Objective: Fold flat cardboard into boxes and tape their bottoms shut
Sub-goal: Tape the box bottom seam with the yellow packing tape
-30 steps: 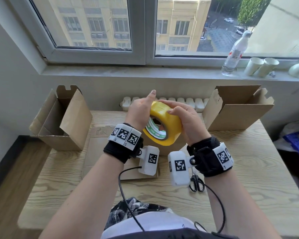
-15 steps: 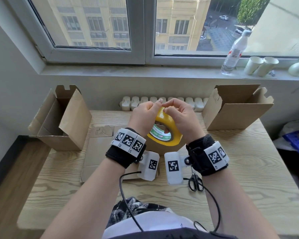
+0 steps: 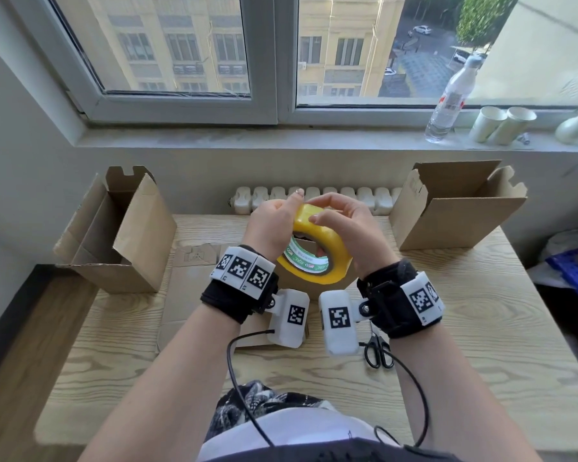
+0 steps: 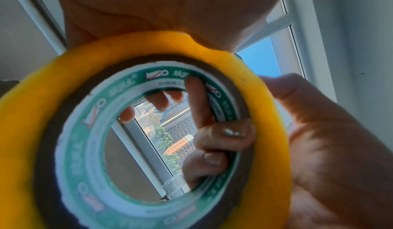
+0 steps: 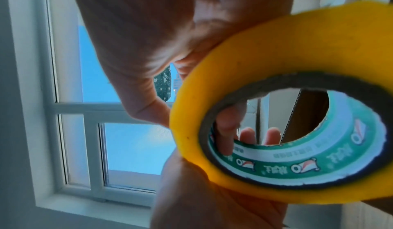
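A yellow tape roll [image 3: 317, 258] with a green-printed core is held above the table between both hands. My left hand [image 3: 289, 211] grips its left side, thumb up at the rim, with fingers showing through the core [image 4: 157, 101]. My right hand [image 3: 319, 210] holds the right side: thumb on the yellow outer face, fingers arched over the top, other fingers [image 4: 214, 140] hooked inside the core. In the right wrist view the tape roll [image 5: 276, 98] fills the right half. A flat cardboard sheet [image 3: 194, 295] lies on the table under my wrists.
An opened box [image 3: 121, 235] stands at the table's left edge, another box [image 3: 461, 211] at the back right. Black scissors [image 3: 377, 353] lie near my right wrist. A bottle [image 3: 447, 101] and paper cups [image 3: 501, 125] sit on the windowsill. The wooden table [image 3: 498, 328] ends against a radiator.
Both hands first met in a pinch at the roll's top edge. Now the right fingers are spread over the yellow face and the left thumb has lifted; the roll has tilted slightly.
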Demonstrator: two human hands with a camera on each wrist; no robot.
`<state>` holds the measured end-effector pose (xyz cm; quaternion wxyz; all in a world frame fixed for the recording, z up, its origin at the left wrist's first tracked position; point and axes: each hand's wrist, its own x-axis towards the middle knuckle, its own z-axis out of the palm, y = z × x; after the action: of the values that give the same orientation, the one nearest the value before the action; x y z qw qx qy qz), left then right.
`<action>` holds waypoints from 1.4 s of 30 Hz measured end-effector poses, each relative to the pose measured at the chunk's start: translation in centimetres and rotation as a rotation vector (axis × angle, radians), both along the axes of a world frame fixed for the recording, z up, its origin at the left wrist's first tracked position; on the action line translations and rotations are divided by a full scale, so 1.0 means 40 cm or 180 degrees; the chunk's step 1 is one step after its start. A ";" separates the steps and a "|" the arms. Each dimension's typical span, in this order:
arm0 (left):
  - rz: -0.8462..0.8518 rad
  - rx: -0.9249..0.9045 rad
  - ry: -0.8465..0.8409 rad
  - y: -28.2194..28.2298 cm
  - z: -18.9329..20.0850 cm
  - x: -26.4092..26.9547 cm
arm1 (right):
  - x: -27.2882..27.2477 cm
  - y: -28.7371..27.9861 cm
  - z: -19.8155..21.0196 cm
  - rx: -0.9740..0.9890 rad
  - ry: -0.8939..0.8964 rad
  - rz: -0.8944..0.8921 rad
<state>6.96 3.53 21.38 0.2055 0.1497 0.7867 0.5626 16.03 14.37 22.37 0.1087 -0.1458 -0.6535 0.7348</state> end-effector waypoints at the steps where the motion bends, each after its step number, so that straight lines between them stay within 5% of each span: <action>1: 0.0026 0.0014 -0.0005 0.000 -0.004 -0.002 | 0.000 0.002 0.001 -0.0085 -0.0013 0.0034; 9: 0.0463 0.0823 -0.0945 -0.012 -0.007 -0.029 | 0.025 0.037 -0.001 -0.0592 0.0211 0.0250; 17: 0.0111 0.0451 -0.0188 -0.011 0.006 -0.026 | 0.008 0.019 -0.004 -0.0373 0.0154 -0.0248; 22: -0.0092 0.0046 0.0008 -0.011 0.011 -0.006 | 0.008 0.012 -0.004 -0.0290 0.0229 -0.0066; 31: -0.0094 0.0558 -0.1298 -0.031 0.014 -0.023 | 0.016 0.023 0.000 -0.0516 0.0285 0.0355; 42: -0.0008 0.0683 -0.1355 -0.027 -0.005 -0.017 | -0.010 0.003 0.012 -0.0259 0.0005 -0.0094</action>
<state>6.27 2.45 21.19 0.3503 0.0497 0.6611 0.6616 15.62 14.49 22.86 0.1140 -0.1592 -0.6207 0.7592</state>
